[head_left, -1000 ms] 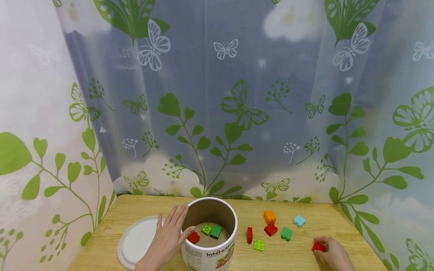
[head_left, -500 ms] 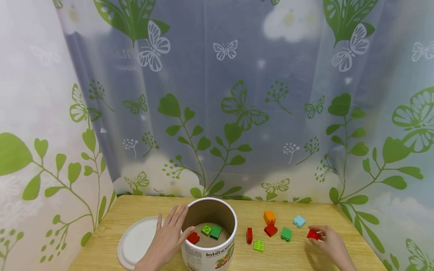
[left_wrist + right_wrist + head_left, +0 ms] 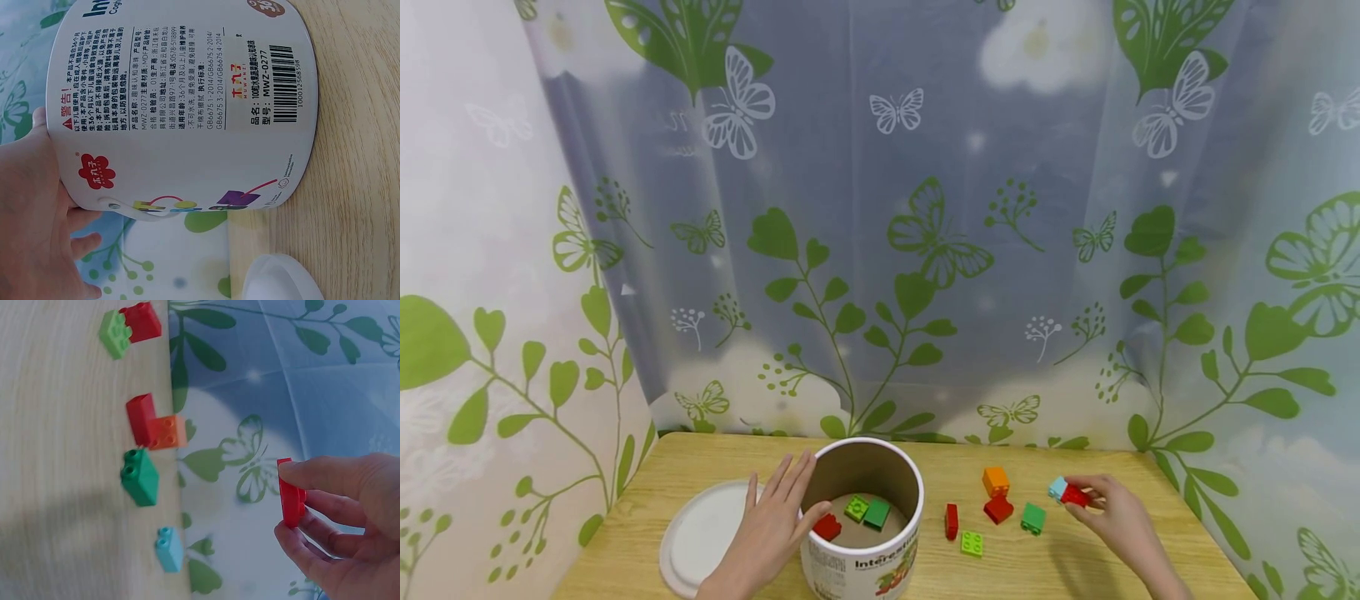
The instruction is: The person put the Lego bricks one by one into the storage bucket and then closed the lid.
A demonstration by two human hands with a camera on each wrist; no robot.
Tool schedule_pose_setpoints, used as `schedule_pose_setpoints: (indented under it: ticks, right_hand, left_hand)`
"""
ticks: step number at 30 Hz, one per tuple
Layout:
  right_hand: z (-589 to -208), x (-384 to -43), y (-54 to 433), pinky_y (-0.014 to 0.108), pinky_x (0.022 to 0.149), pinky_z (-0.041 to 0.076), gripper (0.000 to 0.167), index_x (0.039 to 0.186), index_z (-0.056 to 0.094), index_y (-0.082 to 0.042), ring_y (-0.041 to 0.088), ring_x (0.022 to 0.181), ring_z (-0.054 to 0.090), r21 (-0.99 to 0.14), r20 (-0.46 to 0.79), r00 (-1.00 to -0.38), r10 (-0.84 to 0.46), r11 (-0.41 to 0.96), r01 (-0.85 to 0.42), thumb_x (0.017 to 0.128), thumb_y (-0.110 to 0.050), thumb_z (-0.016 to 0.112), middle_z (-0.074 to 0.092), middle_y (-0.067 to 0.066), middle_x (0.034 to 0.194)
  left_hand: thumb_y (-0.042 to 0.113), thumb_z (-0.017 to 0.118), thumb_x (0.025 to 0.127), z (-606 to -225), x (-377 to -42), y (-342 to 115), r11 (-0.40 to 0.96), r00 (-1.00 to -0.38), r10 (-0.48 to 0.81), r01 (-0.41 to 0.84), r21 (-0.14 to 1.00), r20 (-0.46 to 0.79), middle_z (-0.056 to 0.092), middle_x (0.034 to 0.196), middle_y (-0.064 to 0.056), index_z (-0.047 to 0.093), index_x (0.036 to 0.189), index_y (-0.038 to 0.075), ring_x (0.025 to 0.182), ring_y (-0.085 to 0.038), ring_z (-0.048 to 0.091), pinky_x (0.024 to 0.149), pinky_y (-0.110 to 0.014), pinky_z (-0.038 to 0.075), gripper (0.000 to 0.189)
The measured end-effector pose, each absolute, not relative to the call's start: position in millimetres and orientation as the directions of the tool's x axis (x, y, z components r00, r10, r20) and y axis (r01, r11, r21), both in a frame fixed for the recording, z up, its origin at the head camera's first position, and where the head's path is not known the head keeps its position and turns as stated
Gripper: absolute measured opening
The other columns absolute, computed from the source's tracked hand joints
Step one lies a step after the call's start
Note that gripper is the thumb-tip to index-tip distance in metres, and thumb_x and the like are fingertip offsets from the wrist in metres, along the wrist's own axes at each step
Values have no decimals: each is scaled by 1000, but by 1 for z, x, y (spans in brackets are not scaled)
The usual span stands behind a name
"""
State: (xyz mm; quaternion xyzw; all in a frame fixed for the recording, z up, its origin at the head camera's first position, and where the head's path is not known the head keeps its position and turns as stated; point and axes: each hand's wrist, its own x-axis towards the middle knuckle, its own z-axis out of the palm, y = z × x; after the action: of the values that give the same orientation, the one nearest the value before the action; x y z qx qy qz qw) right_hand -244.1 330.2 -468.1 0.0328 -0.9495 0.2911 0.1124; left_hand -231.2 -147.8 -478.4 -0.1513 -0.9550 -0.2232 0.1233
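Observation:
My right hand (image 3: pixel 1112 517) pinches a red toy building brick (image 3: pixel 291 494) between thumb and fingertips, raised above the table. In the head view it overlaps a light blue brick (image 3: pixel 1057 488), while the right wrist view shows that light blue brick standing apart on the table. With fingers extended, my left hand (image 3: pixel 767 521) rests at the left rim of a white round tub (image 3: pixel 859 567), thumb over the edge. Inside the tub lie a red brick (image 3: pixel 827 526), a lime green brick (image 3: pixel 857 507) and a dark green brick (image 3: pixel 877 513).
Between the tub and my right hand lie an orange brick (image 3: pixel 996 482), a red brick (image 3: pixel 998 509), a green brick (image 3: pixel 1033 518), a narrow red brick (image 3: pixel 952 521) and a lime brick (image 3: pixel 972 543). A white lid (image 3: pixel 707 533) lies left of the tub. Patterned curtain (image 3: pixel 880 250) hangs behind.
My right hand has lifted the red brick off the table and carried it up and to the left, over the light blue brick in the head view. My left hand stays put.

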Motion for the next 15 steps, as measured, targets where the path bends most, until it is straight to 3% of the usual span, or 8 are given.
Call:
schedule_pose_setpoints:
  ticks: [7,15]
  right_hand:
    - [-455,-246,314,44,80,60,36,117,73,2,35,96,69,-540,277,-960,-43,820,-192,84,-9,82,68,16,107]
    - [-442,-252,284,45,83,60,34,119,73,-1,32,95,69,-557,314,-945,-87,790,-257,87,-8,79,67,15,111]
  left_hand:
    - [46,54,103,-480,-232,-148,852,-919,233,351,388,319,36,162,-9,36,159,10,152,-34,27,116,-73,10,69]
    - [50,52,103,-479,-231,-148,855,-920,234,349,384,315,36,162,-8,35,159,11,152,-33,27,116,-72,11,70]
